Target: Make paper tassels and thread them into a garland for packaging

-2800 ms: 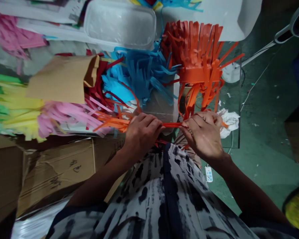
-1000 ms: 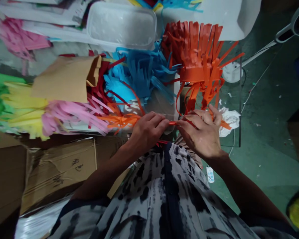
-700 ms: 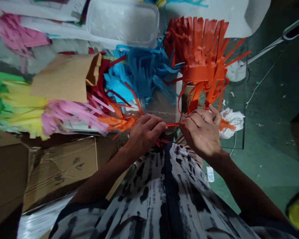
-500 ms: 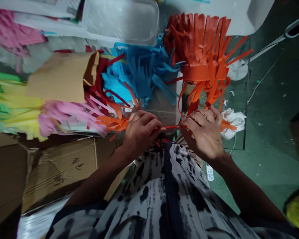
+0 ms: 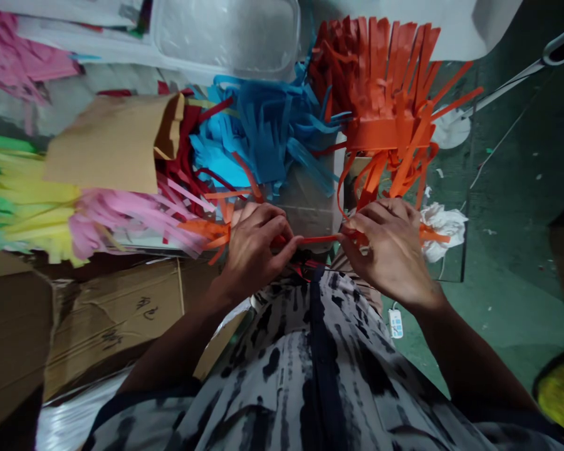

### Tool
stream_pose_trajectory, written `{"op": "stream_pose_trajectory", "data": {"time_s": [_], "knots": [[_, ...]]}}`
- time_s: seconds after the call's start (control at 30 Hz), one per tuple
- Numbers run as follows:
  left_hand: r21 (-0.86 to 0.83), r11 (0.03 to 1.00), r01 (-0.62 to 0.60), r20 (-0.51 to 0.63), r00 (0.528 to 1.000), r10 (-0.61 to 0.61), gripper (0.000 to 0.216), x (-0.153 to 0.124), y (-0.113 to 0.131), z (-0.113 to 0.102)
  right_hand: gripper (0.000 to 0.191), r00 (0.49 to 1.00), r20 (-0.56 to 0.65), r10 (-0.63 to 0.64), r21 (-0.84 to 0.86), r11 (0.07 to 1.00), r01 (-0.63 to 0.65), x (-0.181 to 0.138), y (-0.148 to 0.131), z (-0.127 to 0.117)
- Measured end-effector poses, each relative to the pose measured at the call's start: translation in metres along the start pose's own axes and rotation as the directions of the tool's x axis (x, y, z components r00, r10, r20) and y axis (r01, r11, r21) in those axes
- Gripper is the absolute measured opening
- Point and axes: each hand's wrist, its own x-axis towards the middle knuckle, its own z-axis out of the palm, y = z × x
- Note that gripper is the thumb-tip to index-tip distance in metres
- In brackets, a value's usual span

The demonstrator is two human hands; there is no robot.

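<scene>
Stretched level between my hands is a narrow orange paper strip (image 5: 320, 238), just in front of my body. My left hand (image 5: 259, 241) pinches its left part, with orange fringe ends (image 5: 207, 233) poking out beyond the fingers. My right hand (image 5: 389, 241) pinches the other part, and a short orange end sticks out past its far side. Above my right hand lies a bundle of orange fringed paper (image 5: 380, 133), its loose strips hanging down to the fingers. A pile of blue fringed paper (image 5: 263, 125) lies just beyond my left hand.
A clear plastic box (image 5: 225, 37) stands at the back. Left are a brown paper piece (image 5: 106, 141), pink fringe (image 5: 122, 213) and yellow fringe (image 5: 32, 194). Cardboard boxes (image 5: 113, 319) stand below left. Crumpled white paper (image 5: 444, 228) is right of my right hand; a power strip (image 5: 395, 322) lies lower.
My left hand has shifted slightly left, and a longer stretch of the orange strip shows between the hands. My right hand stays nearly in place, still pinching.
</scene>
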Motion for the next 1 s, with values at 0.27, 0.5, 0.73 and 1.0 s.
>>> {"op": "stream_pose_trajectory", "data": {"time_s": [0.27,0.5,0.73,1.0], "knots": [[0.185,0.918,-0.35,0.026,0.936,0.352,0.029,-0.011,-0.002,0.011,0.019,0.973,-0.227,0.029,-0.119,0.991,-0.057,-0.015,-0.001,0.021],[0.254,0.895,-0.366,0.003,0.926,0.378,0.038,-0.015,0.009,0.01,0.039,0.883,-0.442,-0.158,-0.161,0.982,0.096,-0.031,-0.002,0.02],[0.277,0.892,-0.356,0.041,0.932,0.359,0.042,-0.045,0.019,0.006,0.025,0.926,-0.275,-0.259,-0.173,0.961,0.218,-0.042,-0.024,0.028],[0.248,0.944,-0.216,-0.169,0.95,0.262,0.034,-0.073,0.018,0.015,0.017,0.891,-0.3,-0.342,-0.168,0.938,0.304,-0.043,-0.039,0.039]]}}
